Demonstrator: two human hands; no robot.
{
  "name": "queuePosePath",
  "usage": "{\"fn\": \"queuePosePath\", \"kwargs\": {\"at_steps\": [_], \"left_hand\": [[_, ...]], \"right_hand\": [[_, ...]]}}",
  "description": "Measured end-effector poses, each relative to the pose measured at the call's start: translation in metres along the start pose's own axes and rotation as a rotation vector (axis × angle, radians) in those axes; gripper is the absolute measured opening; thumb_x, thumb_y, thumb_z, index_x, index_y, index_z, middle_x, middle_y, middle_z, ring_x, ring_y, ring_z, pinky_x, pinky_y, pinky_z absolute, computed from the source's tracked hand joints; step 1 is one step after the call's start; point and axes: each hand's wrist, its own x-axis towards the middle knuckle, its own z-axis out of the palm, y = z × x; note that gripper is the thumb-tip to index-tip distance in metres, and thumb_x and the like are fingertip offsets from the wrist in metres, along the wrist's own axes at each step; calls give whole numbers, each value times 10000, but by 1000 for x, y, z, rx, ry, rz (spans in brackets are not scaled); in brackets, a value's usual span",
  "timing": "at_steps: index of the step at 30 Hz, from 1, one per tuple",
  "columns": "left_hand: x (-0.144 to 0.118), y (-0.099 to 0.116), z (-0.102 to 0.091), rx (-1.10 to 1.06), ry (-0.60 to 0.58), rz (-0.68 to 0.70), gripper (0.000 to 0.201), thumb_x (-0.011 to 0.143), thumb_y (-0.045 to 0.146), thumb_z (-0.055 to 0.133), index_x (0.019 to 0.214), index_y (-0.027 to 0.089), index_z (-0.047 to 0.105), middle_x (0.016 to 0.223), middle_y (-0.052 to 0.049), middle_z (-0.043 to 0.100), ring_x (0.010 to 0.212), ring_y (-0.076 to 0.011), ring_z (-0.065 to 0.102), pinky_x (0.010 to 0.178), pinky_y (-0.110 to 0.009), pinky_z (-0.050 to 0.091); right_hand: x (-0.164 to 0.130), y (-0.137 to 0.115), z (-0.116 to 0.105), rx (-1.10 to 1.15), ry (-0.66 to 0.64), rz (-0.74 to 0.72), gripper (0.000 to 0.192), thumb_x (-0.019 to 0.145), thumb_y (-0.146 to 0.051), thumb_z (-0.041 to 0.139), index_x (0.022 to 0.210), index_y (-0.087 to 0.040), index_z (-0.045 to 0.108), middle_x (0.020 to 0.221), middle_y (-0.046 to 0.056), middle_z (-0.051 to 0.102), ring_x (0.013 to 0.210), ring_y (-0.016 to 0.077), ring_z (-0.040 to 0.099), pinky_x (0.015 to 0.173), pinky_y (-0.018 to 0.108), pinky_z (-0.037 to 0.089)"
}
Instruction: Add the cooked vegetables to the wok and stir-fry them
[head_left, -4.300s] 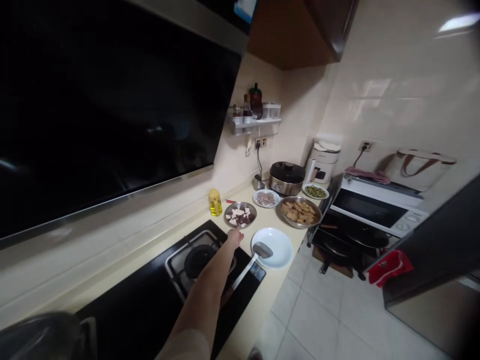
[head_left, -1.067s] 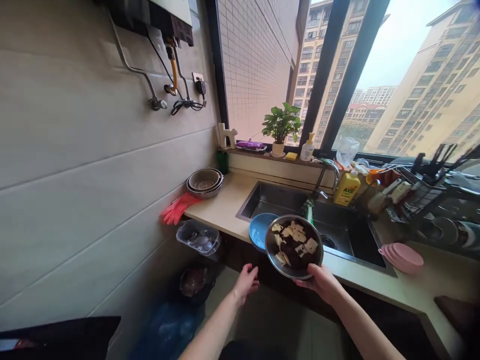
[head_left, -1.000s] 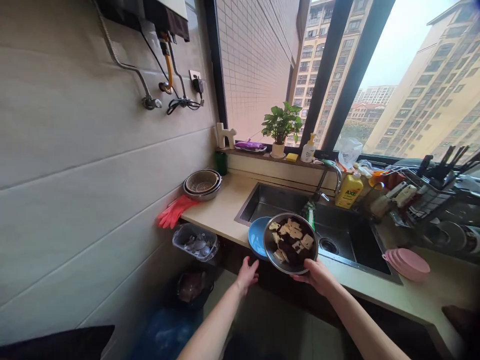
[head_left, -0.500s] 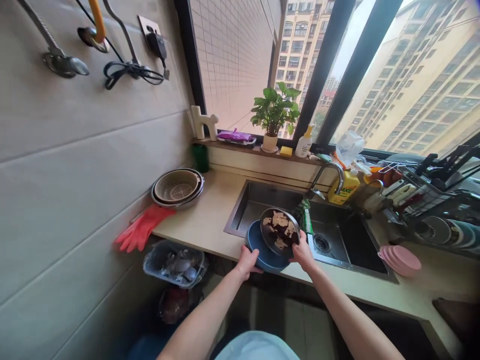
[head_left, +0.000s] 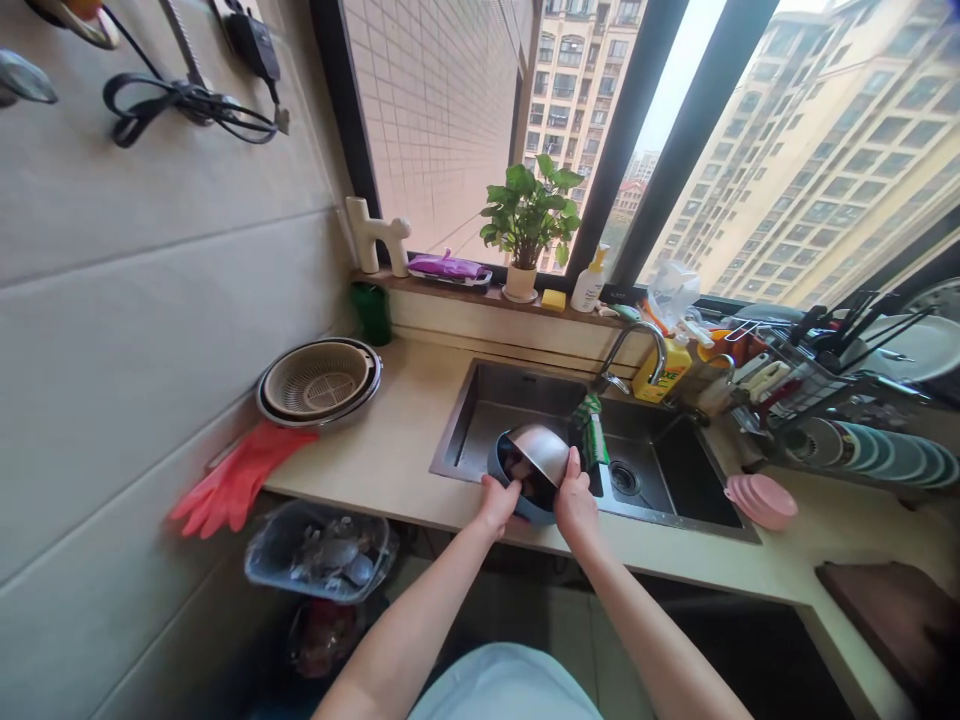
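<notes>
The metal bowl is tipped steeply over the blue bowl, its shiny underside facing up and its open side turned down into the blue one. Both sit at the front left corner of the sink, close to the counter edge. The right hand grips the metal bowl at its near rim, thumb up along the rim. The left hand is closed on the near edge of the blue bowl, fingers curled over the lip. The two hands are close together, just a small gap between them. A few dark pieces of food show in the blue bowl under the metal one, though what they are is hard to tell.

A tap curves over the sink behind the bowls, with a yellow soap bottle just beside it. To the left on the counter lies a pair of red rubber gloves, near a round strainer. A potted plant stands on the window sill. Pink plates lie on the counter to the right of the sink.
</notes>
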Motion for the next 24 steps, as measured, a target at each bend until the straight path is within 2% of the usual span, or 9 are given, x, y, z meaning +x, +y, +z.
{"fn": "queuePosePath", "kwargs": {"at_steps": [5,9,13,17,24], "left_hand": [[-2,-11,-12,-65,-47,39,598,725,392,675,1187,209,341,1254,-183,501,908,-284,634,522,-388,585],[-7,-24,-32,-108,-108,33,561,721,312,668,1182,221,361,1247,-168,518,859,-266,649,526,-389,589],[-11,-43,-53,-159,-156,0,603,709,332,662,1218,242,351,1207,-141,550,786,-248,670,551,-409,592],[-12,-62,-67,-244,-190,-35,668,698,343,661,1261,258,311,1182,-128,571,785,-246,676,566,-387,591],[-14,-68,-77,-304,-185,-86,607,719,246,596,1250,256,301,1170,-119,573,728,-213,673,566,-390,590]], "right_hand": [[-4,0,3,-44,6,-22,623,890,-76,203,1492,-195,92,1079,176,515,713,243,665,638,383,501],[-6,16,3,113,46,-60,645,870,-105,254,1487,-188,89,1261,173,497,800,252,661,695,377,505],[-14,29,11,298,98,-152,798,759,-77,356,1482,-228,53,1461,140,339,997,282,619,763,377,509],[-20,35,17,419,141,-244,879,672,-58,388,1472,-229,68,1504,111,275,1214,295,494,870,379,488],[-19,33,8,520,158,-293,822,668,-82,381,1451,-183,154,1471,115,340,1281,267,424,977,393,425]]}}
